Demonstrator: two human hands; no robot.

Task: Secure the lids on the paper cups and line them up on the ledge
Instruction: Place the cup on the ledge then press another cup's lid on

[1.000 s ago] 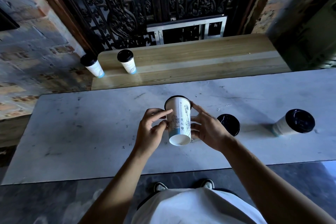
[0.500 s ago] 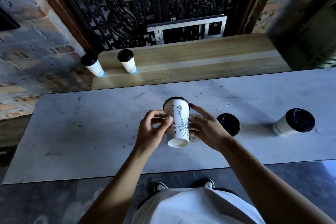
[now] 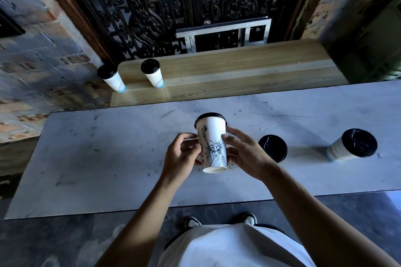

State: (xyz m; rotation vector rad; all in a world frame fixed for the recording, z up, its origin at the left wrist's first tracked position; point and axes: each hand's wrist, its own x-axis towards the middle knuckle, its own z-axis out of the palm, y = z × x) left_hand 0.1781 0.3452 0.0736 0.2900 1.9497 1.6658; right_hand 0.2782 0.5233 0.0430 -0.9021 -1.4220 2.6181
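Note:
I hold a white paper cup (image 3: 213, 143) with a black lid and a Statue of Liberty drawing above the marble table (image 3: 108, 158), tilted with its base toward me. My left hand (image 3: 181, 156) grips its left side and my right hand (image 3: 245, 154) its right side. A black lid (image 3: 273, 148) shows just right of my right hand; what is under it is hidden. Another lidded cup (image 3: 352, 145) stands at the table's right. Two lidded cups (image 3: 111, 78) (image 3: 153, 73) stand on the left end of the wooden ledge (image 3: 238, 76).
An ornate dark metal grille (image 3: 173, 6) rises behind the ledge. Brick walls flank both sides. The marble table's near edge runs just in front of my feet.
The cup has turned in my fingers, bringing the Statue of Liberty drawing toward me. My left index finger has curled back onto the cup wall. Both hands stay in place.

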